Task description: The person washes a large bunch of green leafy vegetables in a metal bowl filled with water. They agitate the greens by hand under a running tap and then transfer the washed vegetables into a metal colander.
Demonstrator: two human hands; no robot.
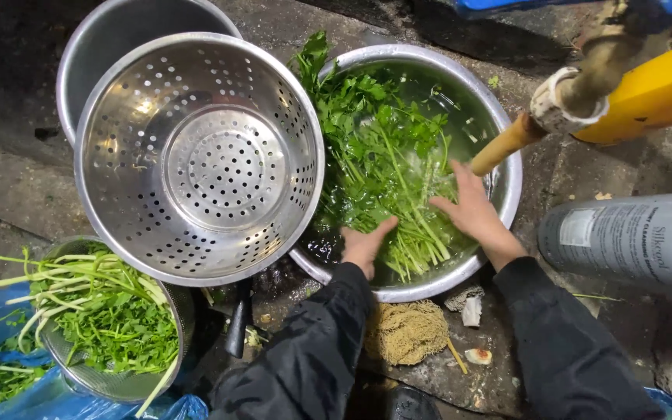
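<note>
A steel bowl (507,183) full of water holds a bunch of green leafy herbs (375,148) with pale stems. My left hand (365,245) rests on the stems at the bowl's near edge, fingers pointing right. My right hand (472,206) presses flat on the stems at the right side of the bowl, fingers spread. Both arms wear dark sleeves. A tan tap spout (507,144) reaches over the bowl's right rim.
A large empty steel colander (200,155) sits left of the bowl, on another steel bowl (99,39). A smaller basin (118,383) of herbs stands at lower left on blue plastic (9,389). A grey cylinder (631,241), a yellow pipe (655,93) and a tan scrubber (406,333) lie nearby.
</note>
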